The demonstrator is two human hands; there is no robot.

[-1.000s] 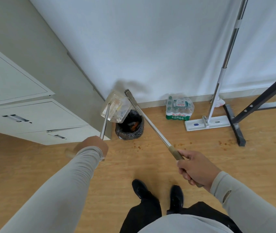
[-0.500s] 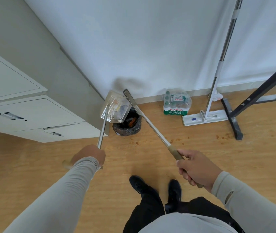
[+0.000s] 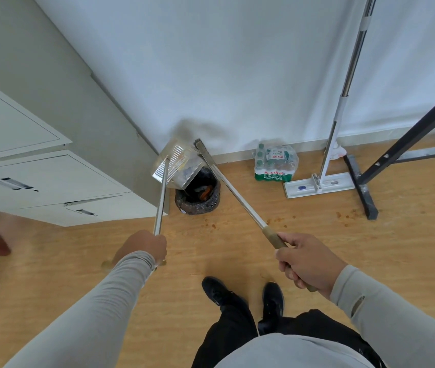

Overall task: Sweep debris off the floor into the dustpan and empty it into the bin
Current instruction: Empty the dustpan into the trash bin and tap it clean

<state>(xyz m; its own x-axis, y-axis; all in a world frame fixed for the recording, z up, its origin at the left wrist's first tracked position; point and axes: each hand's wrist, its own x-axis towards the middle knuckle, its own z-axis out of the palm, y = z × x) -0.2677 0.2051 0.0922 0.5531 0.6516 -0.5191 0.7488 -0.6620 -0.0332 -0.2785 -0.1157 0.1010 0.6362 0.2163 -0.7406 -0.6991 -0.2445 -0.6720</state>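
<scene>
We find the left hand (image 3: 142,248) curled round the dustpan (image 3: 177,166) handle, pan tipped over the bin (image 3: 197,199) at frame centre. The right hand (image 3: 308,261) clasps the broom (image 3: 233,192). We advise tilting steeply, mouth inside the rim; debris (image 3: 277,221) remains on the floor.

Wood-grain floor (image 3: 78,274) and what rests on it

A black-lined bin (image 3: 197,200) stands at about 12 o'clock from the person's black shoes (image 3: 242,296), hard by the grey cabinet (image 3: 59,189) at 10; a shrink-wrapped pack of bottles (image 3: 274,163) and a flat mop head (image 3: 319,185) sit toward 1, a black stand foot (image 3: 361,187) at 2, brown crumbs (image 3: 343,214) scattered between
</scene>
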